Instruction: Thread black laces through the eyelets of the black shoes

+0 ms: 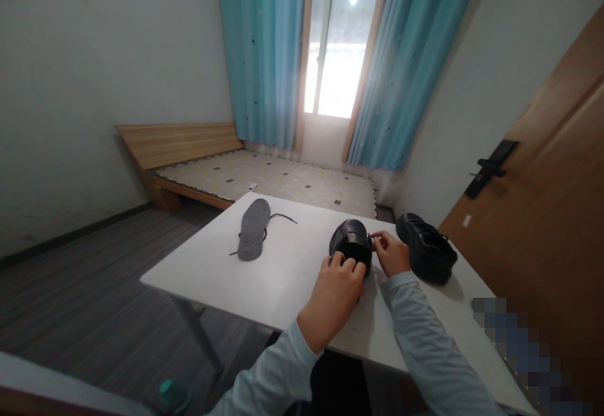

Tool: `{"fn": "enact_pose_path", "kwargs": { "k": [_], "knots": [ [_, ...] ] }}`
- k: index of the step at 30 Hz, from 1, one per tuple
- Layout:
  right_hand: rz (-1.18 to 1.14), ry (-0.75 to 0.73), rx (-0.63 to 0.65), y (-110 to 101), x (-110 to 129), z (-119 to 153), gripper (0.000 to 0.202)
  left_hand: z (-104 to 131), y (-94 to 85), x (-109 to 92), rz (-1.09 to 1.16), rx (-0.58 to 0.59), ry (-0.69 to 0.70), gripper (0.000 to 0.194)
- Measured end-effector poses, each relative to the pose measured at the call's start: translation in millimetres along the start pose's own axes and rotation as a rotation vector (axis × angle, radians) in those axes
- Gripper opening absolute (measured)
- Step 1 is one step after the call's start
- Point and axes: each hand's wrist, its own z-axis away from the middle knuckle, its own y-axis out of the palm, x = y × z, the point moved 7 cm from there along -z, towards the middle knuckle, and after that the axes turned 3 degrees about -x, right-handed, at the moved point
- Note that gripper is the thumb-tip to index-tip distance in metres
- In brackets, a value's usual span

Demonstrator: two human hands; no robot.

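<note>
A black shoe (353,232) stands on the white table, its opening facing me. My left hand (336,293) is closed on the near rim of that shoe, fingers curled over the edge into the opening. At the shoe's right side, my right hand (391,252) is closed in a pinch; whatever lies between its fingertips is too small to make out. Another black shoe (428,253) rests farther right, beyond my right hand. Over to the left lies a grey insole (255,230), with a dark shoelace (284,216) running out from under it on both sides.
The white table (202,271) has its far edge close to a bed (283,174) with a patterned mattress. A wooden door (533,189) with a black handle stands at the right. Blue curtains (264,51) frame a bright window. A teal object (173,394) is on the floor.
</note>
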Motion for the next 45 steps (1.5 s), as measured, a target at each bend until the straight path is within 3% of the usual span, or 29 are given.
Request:
{"fn": "enact_pose_path", "kwargs": {
  "k": [6, 11, 14, 17, 23, 27, 34, 41, 45],
  "knots": [
    [-0.009, -0.005, -0.014, -3, 2, 0, 0.025, -4, -19.9, 11, 0.125, 0.106, 0.101, 0.03],
    [-0.002, -0.002, -0.021, -4, 2, 1, 0.024, -9, -44.2, 41, 0.185, 0.019, 0.036, 0.025],
    [-0.004, -0.003, -0.025, -4, 1, 1, 0.023, -8, -51.4, 71, 0.159, -0.053, -0.096, 0.025],
    [0.0, -0.009, -0.028, -4, 1, 0, 0.022, 2, -49.2, 106, 0.041, -0.068, -0.249, 0.029],
    [0.016, 0.001, -0.014, -3, 2, 0, 0.022, 37, -27.5, 172, -0.248, 0.132, -0.512, 0.033],
    [0.019, -0.004, -0.023, -2, 2, 0, 0.022, 55, -18.3, 198, -0.241, 0.181, -0.591, 0.034],
    [0.012, -0.02, -0.035, -1, 1, 0, 0.022, 54, -16.3, 197, -0.154, 0.139, -0.515, 0.033],
    [-0.002, 0.013, -0.017, -1, 0, 1, 0.022, 53, -19.4, 182, -0.282, 0.16, -0.548, 0.028],
    [-0.032, 0.027, -0.02, -2, 2, 2, 0.023, 50, -30.8, 169, -0.375, 0.106, -0.567, 0.027]
  ]
}}
